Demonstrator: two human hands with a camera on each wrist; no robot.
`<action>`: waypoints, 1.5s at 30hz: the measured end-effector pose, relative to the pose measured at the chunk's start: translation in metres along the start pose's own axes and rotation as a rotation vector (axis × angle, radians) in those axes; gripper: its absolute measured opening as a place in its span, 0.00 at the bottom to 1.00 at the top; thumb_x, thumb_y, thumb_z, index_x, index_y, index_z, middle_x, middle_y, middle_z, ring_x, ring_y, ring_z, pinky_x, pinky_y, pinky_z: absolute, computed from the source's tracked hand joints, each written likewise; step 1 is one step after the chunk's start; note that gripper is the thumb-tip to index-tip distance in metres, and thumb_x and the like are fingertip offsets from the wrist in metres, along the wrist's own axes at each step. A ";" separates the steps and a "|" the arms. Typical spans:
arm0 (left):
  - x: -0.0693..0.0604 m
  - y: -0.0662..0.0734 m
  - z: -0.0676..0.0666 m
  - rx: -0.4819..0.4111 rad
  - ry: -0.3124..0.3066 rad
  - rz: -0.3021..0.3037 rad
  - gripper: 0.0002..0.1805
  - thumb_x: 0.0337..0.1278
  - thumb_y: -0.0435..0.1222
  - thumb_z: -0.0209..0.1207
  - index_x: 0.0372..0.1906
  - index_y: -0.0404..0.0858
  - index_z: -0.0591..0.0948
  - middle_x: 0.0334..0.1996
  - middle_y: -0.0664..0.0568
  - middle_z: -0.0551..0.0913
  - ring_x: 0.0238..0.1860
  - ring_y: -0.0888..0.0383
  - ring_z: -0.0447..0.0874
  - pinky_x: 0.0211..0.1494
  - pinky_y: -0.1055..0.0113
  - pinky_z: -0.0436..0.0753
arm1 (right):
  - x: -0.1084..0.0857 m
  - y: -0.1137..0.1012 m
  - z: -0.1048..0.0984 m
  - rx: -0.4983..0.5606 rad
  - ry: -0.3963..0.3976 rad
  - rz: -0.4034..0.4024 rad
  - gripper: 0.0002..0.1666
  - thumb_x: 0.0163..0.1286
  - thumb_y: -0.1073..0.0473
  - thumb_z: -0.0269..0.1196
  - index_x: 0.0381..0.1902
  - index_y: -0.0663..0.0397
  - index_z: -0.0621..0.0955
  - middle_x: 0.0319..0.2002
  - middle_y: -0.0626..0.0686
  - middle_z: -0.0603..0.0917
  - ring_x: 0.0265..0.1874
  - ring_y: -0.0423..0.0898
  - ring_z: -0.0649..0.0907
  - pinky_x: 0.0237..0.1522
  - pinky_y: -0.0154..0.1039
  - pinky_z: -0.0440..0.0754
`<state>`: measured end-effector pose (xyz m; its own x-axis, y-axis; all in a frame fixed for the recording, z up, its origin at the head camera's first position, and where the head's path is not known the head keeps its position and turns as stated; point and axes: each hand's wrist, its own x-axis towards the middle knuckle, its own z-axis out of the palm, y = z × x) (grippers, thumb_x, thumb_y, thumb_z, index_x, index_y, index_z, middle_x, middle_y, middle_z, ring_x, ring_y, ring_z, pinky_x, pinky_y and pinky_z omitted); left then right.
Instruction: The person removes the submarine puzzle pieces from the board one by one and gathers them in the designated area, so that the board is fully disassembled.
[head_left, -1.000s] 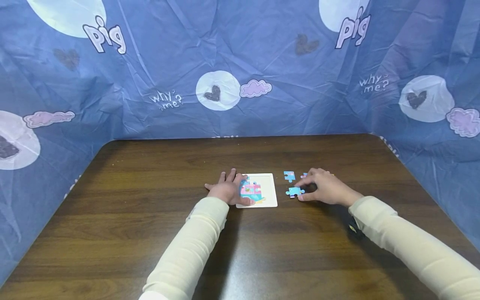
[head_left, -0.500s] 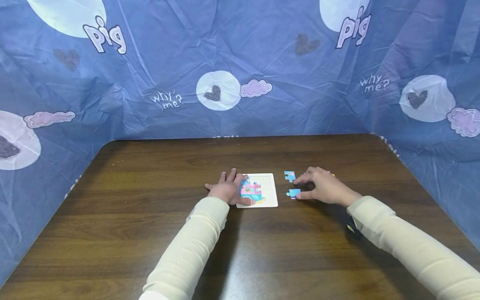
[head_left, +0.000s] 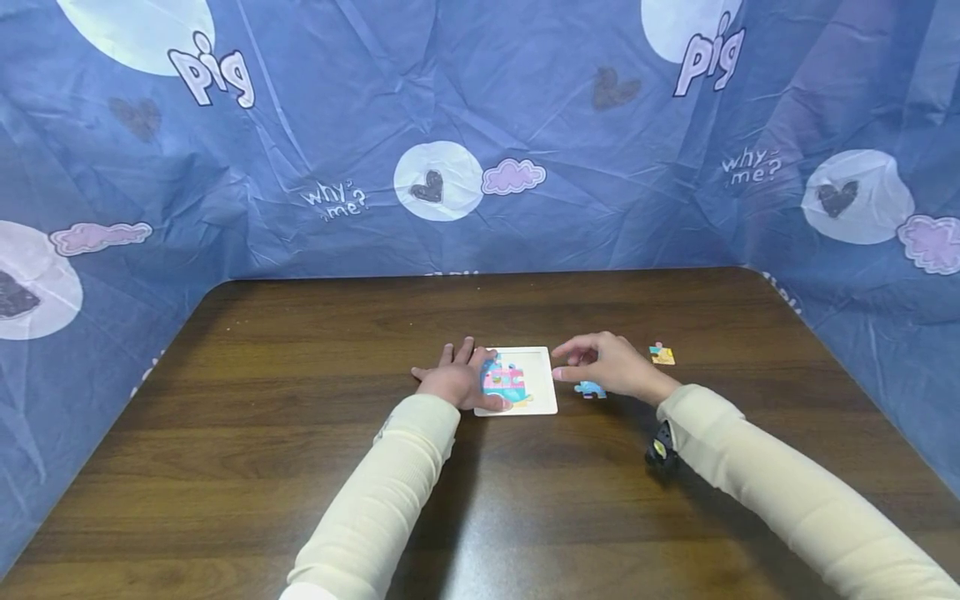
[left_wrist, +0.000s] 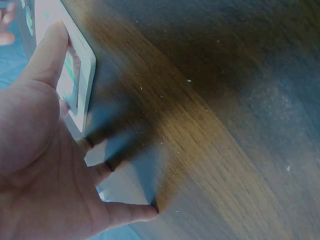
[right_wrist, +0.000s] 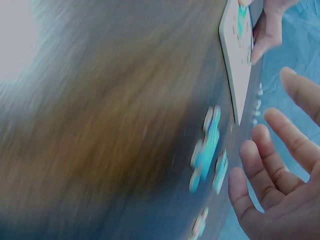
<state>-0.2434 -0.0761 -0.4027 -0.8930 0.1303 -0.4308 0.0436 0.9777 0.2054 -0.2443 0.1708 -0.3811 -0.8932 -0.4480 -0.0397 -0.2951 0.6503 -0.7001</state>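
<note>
My left hand (head_left: 453, 385) lies with its fingers spread at the left side of a white puzzle board (head_left: 542, 383). Its thumb rests over the board's near part, as the left wrist view also shows. Inside the frame, pink and blue puzzle pieces (head_left: 504, 379) fill part of the left side. My right hand (head_left: 611, 364) hovers just right of the board, thumb and fingers apart, and I see nothing between them. Below it lies a blue puzzle piece (head_left: 591, 390). The right wrist view, blurred, shows another piece (right_wrist: 220, 171) beside that blue piece (right_wrist: 206, 150).
A yellow and teal puzzle piece (head_left: 662, 354) lies right of my right hand. The brown wooden table (head_left: 337, 333) is backed by a blue printed cloth (head_left: 300, 150). A dark wrist device (head_left: 660, 448) hangs under the right sleeve.
My right hand has moved left from the loose pieces toward the board, uncovering the yellow piece. It now hides the upper blue piece's spot. My left hand stays put.
</note>
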 end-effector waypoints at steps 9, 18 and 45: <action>0.004 -0.001 0.002 0.009 0.002 0.000 0.51 0.57 0.62 0.66 0.81 0.60 0.54 0.83 0.52 0.39 0.82 0.43 0.34 0.67 0.21 0.51 | 0.015 -0.019 0.025 0.004 0.002 0.008 0.22 0.64 0.55 0.73 0.52 0.62 0.86 0.31 0.48 0.82 0.29 0.42 0.76 0.31 0.37 0.74; 0.005 -0.001 0.003 0.024 -0.003 0.010 0.51 0.57 0.63 0.65 0.81 0.60 0.53 0.83 0.52 0.38 0.81 0.42 0.34 0.66 0.20 0.51 | 0.025 -0.028 0.040 -0.134 0.028 0.009 0.19 0.61 0.56 0.75 0.48 0.60 0.88 0.30 0.51 0.81 0.31 0.44 0.77 0.35 0.37 0.74; -0.024 0.007 -0.013 0.007 0.000 0.015 0.46 0.62 0.58 0.64 0.80 0.55 0.56 0.83 0.50 0.42 0.81 0.43 0.38 0.69 0.24 0.52 | 0.033 -0.037 0.043 -0.251 -0.032 -0.031 0.17 0.58 0.60 0.77 0.43 0.57 0.83 0.33 0.50 0.75 0.41 0.50 0.74 0.48 0.45 0.73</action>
<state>-0.2273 -0.0747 -0.3795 -0.8924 0.1450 -0.4274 0.0602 0.9768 0.2057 -0.2481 0.1059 -0.3874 -0.8725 -0.4865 -0.0461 -0.4005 0.7659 -0.5029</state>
